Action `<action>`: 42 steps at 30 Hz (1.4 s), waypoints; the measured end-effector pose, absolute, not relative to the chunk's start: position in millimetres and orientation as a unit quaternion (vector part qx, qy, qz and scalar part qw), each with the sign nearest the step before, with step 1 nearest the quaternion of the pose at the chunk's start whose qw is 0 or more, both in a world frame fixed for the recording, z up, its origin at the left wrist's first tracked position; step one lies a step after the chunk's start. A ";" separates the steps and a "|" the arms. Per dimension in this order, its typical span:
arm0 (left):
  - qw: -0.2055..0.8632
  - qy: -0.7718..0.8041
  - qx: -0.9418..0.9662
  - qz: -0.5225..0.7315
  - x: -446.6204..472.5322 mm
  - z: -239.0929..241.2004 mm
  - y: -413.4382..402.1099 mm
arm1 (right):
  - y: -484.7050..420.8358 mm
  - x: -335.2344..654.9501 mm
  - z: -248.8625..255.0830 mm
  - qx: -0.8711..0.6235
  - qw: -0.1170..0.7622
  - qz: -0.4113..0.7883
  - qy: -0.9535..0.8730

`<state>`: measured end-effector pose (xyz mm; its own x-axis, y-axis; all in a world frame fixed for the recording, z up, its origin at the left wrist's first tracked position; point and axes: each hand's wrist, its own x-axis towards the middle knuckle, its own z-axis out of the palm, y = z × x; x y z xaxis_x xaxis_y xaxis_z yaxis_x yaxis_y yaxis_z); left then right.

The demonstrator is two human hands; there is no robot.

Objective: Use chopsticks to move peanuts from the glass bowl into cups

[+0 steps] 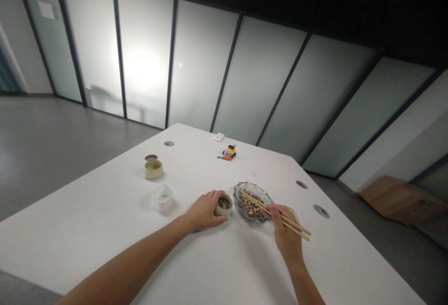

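My left hand (205, 210) is wrapped round the left side of a small beige bowl (227, 211) standing on the table. Dark, striped bits that look like sunflower seeds (223, 203) lie inside it. In my right hand (287, 235) is a pair of wooden chopsticks (297, 230), held slanting to the left. Their tips reach into a clear, scalloped glass bowl (242, 215) just right of the small bowl. Light-brown chunks like peanuts (249, 207) and darker seeds are mixed there. Something pale behind my right hand is mostly hidden.
A white square container (163, 203), a beige bowl (153, 173) and a round table hole (151, 157) are on the left. Farther back sit a toy truck (230, 151), a toy carrot (227, 158) and a white box (219, 137). More cable holes (321, 211) lie right.
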<state>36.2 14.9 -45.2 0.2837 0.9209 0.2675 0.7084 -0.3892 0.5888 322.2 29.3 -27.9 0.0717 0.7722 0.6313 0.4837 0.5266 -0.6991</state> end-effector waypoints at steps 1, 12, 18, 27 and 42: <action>0.181 0.523 0.780 0.292 36.2 -44.7 14.8 | 29.7 322.9 -28.8 -0.466 0.574 0.161 -0.654; 0.174 0.523 0.780 0.297 37.0 -48.0 17.2 | 29.6 323.6 -33.3 -0.432 0.578 0.256 -0.643; 0.176 0.524 0.780 0.293 36.7 -46.0 15.8 | 30.5 317.7 -34.5 -0.441 0.551 0.096 -0.702; 0.173 0.525 0.780 0.292 38.1 -41.3 13.6 | 33.1 307.5 -45.6 -0.408 0.542 0.125 -0.724; 0.180 0.521 0.781 0.294 36.1 -44.6 15.1 | 35.8 321.9 -40.5 -0.460 0.562 0.123 -0.677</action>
<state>36.1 15.1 -44.6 0.2844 0.9192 0.2722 0.7077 -0.3928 0.5873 321.9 35.8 -40.5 0.0544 0.7601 0.6475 0.4844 0.5470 -0.6828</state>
